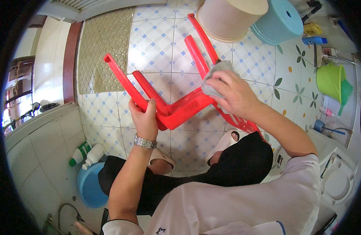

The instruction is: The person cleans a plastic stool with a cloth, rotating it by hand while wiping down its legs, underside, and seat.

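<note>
A red plastic chair (186, 109) lies tipped over in front of my knees, its legs pointing away from me. My left hand (144, 117) is wrapped round the base of one of its left legs. In my right hand (232, 92) is a grey cloth (216, 78), pressed against the chair where a right leg meets the seat edge. The slatted part of the chair (243, 124) shows below my right forearm, close to my right knee. The cloth and my fingers hide part of that right leg.
Beyond the chair stand a beige tub (229, 17) and a light blue tub (278, 23). A patterned mat (104, 51) lies at far left. At lower left are a blue basin (90, 188) and two bottles (86, 154). A green bucket (330, 82) stands at right.
</note>
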`<action>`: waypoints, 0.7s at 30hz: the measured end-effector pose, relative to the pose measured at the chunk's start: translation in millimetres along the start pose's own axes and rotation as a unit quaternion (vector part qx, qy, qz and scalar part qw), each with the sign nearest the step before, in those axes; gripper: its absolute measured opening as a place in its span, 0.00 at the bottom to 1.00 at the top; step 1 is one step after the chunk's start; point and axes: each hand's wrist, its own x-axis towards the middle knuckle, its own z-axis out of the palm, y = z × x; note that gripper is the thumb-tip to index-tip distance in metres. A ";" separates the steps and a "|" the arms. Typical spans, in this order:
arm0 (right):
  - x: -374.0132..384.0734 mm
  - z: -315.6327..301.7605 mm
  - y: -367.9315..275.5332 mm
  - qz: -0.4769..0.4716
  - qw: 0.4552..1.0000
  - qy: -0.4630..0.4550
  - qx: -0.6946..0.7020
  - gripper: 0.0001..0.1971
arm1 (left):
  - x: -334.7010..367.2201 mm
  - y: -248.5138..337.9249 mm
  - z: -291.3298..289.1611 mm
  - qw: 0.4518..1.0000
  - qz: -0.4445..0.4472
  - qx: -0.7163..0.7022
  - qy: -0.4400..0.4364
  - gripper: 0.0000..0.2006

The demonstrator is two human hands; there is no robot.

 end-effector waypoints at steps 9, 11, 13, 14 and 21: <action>-66.7 -26.2 38.9 0.373 0.905 -0.022 0.204 0.14 | 2.2 -7.4 -2.1 0.997 0.078 0.003 0.007 0.34; -58.6 -25.3 35.4 0.312 0.924 0.013 0.223 0.15 | -7.5 4.4 -1.9 0.913 0.302 0.272 0.013 0.40; -42.1 -25.3 24.4 0.206 0.942 0.038 0.264 0.16 | -23.9 27.1 5.9 0.824 0.403 0.398 0.012 0.43; -28.9 -20.8 19.5 0.128 0.959 0.051 0.248 0.17 | -39.0 45.1 19.2 0.769 0.416 0.479 -0.075 0.41; -11.8 4.0 0.2 -0.033 0.993 -0.005 0.110 0.19 | -37.5 34.6 27.0 0.715 0.357 0.557 -0.226 0.21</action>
